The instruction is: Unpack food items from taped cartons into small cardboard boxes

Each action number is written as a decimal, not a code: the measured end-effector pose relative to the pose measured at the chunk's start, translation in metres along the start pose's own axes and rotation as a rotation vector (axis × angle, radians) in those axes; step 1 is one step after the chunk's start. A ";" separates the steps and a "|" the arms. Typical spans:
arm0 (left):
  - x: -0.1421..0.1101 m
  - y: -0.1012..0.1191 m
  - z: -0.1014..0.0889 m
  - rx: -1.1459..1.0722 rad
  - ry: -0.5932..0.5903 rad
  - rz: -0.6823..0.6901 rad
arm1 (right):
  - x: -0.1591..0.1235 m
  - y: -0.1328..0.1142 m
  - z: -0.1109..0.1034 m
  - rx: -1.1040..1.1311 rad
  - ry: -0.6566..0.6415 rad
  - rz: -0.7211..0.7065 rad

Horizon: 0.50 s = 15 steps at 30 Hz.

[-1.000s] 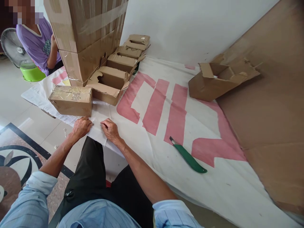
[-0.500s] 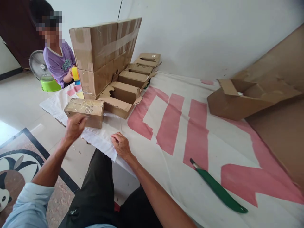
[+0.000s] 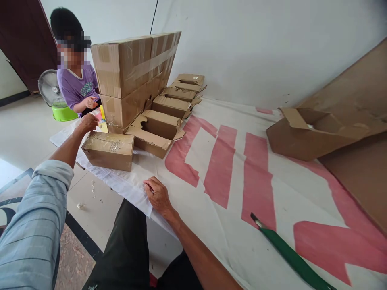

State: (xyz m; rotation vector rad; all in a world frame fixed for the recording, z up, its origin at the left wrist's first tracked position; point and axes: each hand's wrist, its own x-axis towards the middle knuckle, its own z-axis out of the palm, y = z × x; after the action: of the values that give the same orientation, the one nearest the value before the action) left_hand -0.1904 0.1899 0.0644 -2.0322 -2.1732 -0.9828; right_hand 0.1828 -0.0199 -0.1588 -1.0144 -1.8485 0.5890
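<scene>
My left hand (image 3: 89, 122) reaches past the far left end of a taped cardboard box (image 3: 107, 155), beside the small coloured things at the table's far edge. Its fingers are bent together, and what is in them, if anything, is hidden. Near the front edge of the cloth rests my right hand (image 3: 157, 196), fingers curled in, with nothing visible in it. The taped box lies closed between my hands, touched by neither as far as I can see. Behind it an open cardboard box (image 3: 157, 147) has its flaps up.
Stacked sealed cartons (image 3: 134, 64) stand behind. More opened boxes (image 3: 172, 105) line up toward the wall. A green-handled knife (image 3: 287, 251) lies at right, near a large open carton (image 3: 299, 141). Across the table sits a person in purple (image 3: 77, 86), by a fan (image 3: 50, 86).
My left hand has moved off the top of the taped box, outward to its far left side. My right hand stays at the table edge. The other person's hand has shifted off the yellow item.
</scene>
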 end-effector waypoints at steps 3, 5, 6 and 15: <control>-0.001 0.006 -0.003 -0.009 -0.164 -0.206 | 0.000 0.001 0.000 0.006 0.001 -0.003; -0.009 0.008 -0.012 -0.018 -0.204 -0.279 | 0.000 0.001 0.000 0.007 -0.002 0.004; -0.014 0.009 -0.018 -0.033 -0.210 -0.295 | 0.000 0.002 0.001 0.008 -0.005 0.010; -0.108 -0.015 -0.049 -0.493 -0.217 -0.296 | 0.006 0.002 0.005 0.052 -0.058 0.121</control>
State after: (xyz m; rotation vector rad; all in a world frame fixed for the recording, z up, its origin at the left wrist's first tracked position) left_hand -0.2059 0.0716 0.0529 -2.1194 -2.6108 -1.5311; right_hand 0.1777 -0.0142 -0.1594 -1.0903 -1.8215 0.7425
